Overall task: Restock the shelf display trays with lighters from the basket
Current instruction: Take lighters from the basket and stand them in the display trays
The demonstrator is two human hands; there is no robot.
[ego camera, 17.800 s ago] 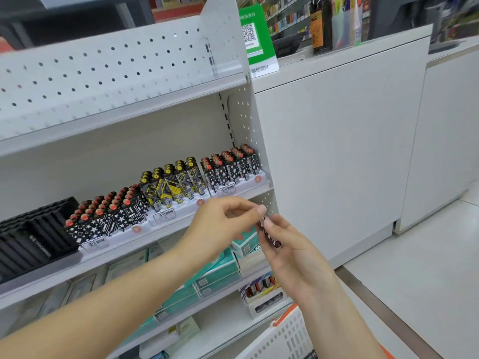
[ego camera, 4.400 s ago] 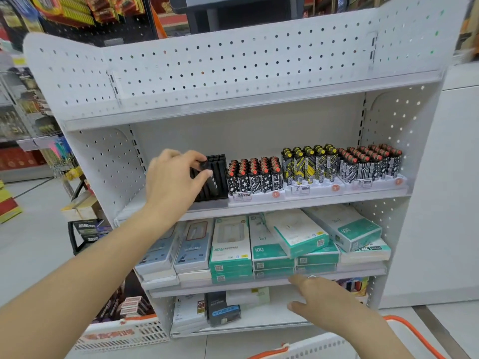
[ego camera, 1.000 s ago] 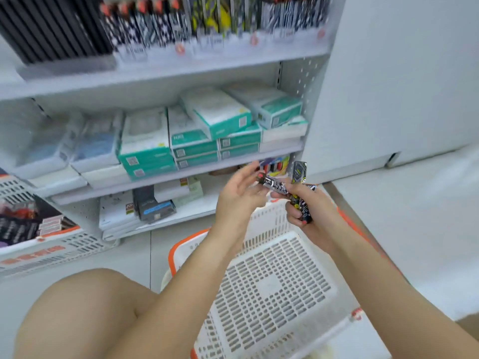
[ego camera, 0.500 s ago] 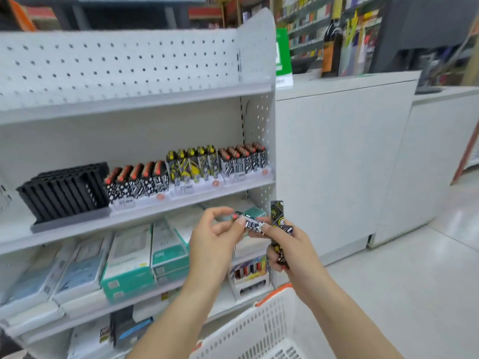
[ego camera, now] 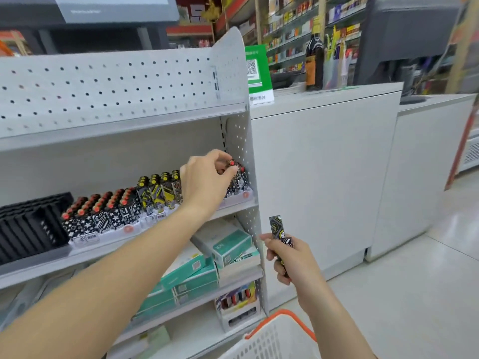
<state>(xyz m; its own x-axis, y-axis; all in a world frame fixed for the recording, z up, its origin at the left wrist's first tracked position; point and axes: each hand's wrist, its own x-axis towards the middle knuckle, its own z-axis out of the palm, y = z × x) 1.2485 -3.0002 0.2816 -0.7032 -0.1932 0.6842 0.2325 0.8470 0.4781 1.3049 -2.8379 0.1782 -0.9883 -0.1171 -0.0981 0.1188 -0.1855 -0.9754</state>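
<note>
lighter going into the far-right tray

black slotted tray [ego camera: 31,226] stands at the left end of the shelf [ego camera: 233,207], with no lighters visible in it. beside it sit rows of red-capped lighters [ego camera: 103,211] in a white tray, then yellow-patterned lighters [ego camera: 158,189]. further right, the left hand [ego camera: 204,182] reaches into the last tray against the side panel, its fingers [ego camera: 228,174] pinching a red-capped lighter [ego camera: 237,174] near the top; whether it is already seated in its slot is hidden by the hand. lower and to the right, the right hand [ego camera: 290,255] is clenched around two spare lighters [ego camera: 278,229], their upper ends poking above the fist. at the bottom edge, the white basket [ego camera: 274,338] with its orange handle waits below.

these lighters look light, rigid and smooth-sided, so probably a bit slippery; gripping the cap end between thumb and fingertip should leave the body free to drop straight into a slot. neighbours stand packed tight, so a tilted entry could likely knock them askew.
</note>
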